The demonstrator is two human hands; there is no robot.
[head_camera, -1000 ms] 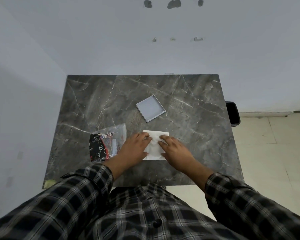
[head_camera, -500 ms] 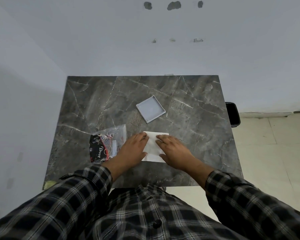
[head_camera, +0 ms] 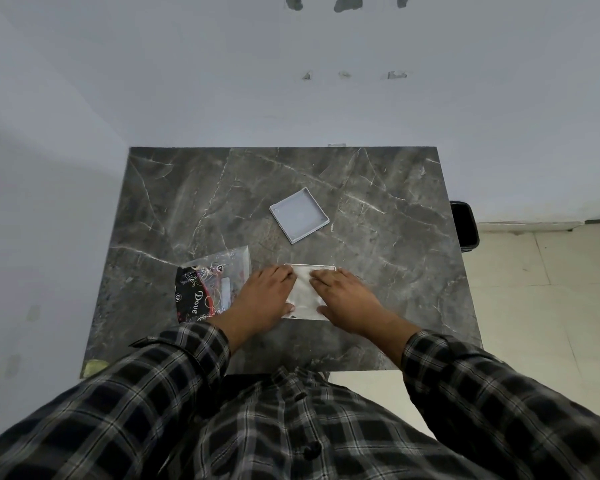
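left hand: fingers straight, pressing flat on white box
right hand: likewise flat on box
grey tray: well apart, behind

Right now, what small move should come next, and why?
Probably reach the right hand for the shallow white tray, perhaps a lid: that hand and the left hand press flat on the white square, and the tray lies apart beyond it.

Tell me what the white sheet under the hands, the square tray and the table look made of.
White sheet: likely thin paper or tissue, matte, with soft wrinkles where the left hand and right hand press it. Square tray: probably rigid cardboard or plastic, pale grey, with a raised rim. Table: marble-look stone or laminate, dark grey with white veins.
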